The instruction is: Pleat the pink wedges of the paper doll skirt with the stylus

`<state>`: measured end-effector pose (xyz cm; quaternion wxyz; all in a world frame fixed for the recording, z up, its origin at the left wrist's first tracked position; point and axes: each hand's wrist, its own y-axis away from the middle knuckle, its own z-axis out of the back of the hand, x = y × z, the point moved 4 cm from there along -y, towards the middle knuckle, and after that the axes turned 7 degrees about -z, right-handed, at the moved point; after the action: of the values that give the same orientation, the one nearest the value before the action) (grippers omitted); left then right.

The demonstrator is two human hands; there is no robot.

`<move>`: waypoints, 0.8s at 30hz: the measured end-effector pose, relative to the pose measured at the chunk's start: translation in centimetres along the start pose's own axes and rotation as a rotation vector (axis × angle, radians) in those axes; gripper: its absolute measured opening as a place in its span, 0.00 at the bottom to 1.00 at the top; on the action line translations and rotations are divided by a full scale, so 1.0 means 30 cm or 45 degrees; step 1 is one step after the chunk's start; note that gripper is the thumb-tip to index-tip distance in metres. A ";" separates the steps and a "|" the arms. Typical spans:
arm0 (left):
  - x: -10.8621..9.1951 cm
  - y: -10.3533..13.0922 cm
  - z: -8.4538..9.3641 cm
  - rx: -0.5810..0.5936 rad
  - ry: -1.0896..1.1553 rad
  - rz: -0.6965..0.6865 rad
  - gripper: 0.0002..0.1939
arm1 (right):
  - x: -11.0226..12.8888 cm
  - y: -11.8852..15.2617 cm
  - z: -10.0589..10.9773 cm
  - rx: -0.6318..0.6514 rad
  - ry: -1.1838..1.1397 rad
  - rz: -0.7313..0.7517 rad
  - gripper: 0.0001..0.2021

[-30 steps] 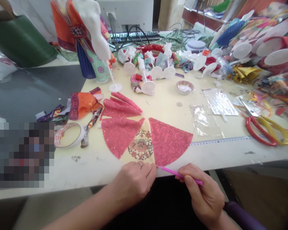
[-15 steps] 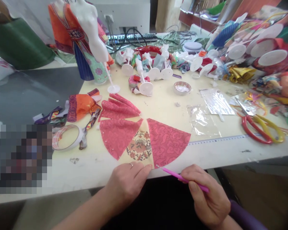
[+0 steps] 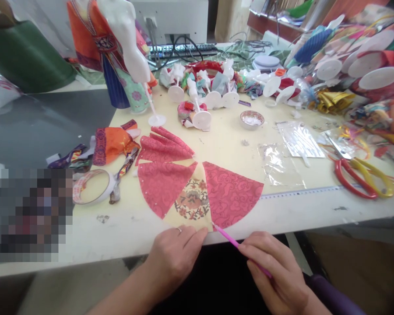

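My right hand (image 3: 276, 271) is closed around a slim pink pen-like stick (image 3: 228, 236). Its pale tip touches the seam at the bottom corner, where the cream floral panel (image 3: 192, 201) meets the right red patterned panel (image 3: 234, 194). Closed at the panel's lower edge, my left hand (image 3: 180, 253) has its fingers together by the table's front edge; the thumb is mostly hidden. A second red panel (image 3: 164, 183) fans out to the left, with small pale dots along its curved hem. Behind it lies a gathered, folded red piece (image 3: 166, 146).
A tape roll (image 3: 93, 187) and orange cloth (image 3: 110, 142) lie left. At right are scissors (image 3: 357, 175), clear bags (image 3: 277, 162), a ruler (image 3: 298, 194) and a small dish (image 3: 252, 119) of white bits. White doll stands (image 3: 202, 119) and a mannequin (image 3: 126, 39) stand behind.
The stick's tip has moved slightly left, from the right red panel's hem to the seam corner. My right hand has shifted left and down. My left hand stays at the fabric's edge.
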<state>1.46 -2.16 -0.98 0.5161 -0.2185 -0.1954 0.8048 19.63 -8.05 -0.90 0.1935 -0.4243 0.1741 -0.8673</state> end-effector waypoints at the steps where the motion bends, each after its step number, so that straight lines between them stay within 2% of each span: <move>1: -0.001 -0.001 0.000 0.003 0.004 -0.004 0.11 | 0.000 0.002 0.000 0.015 0.009 0.007 0.19; 14: 0.000 0.015 -0.016 0.017 0.032 0.003 0.12 | -0.006 0.027 0.009 -0.080 0.140 -0.010 0.19; 24: 0.000 0.007 -0.021 0.033 0.015 -0.027 0.10 | -0.001 0.003 0.029 -0.127 0.279 0.040 0.17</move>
<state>1.65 -2.18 -1.62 0.5284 -0.2144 -0.1842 0.8005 20.37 -8.25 -0.45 0.1656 -0.3334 0.2439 -0.8955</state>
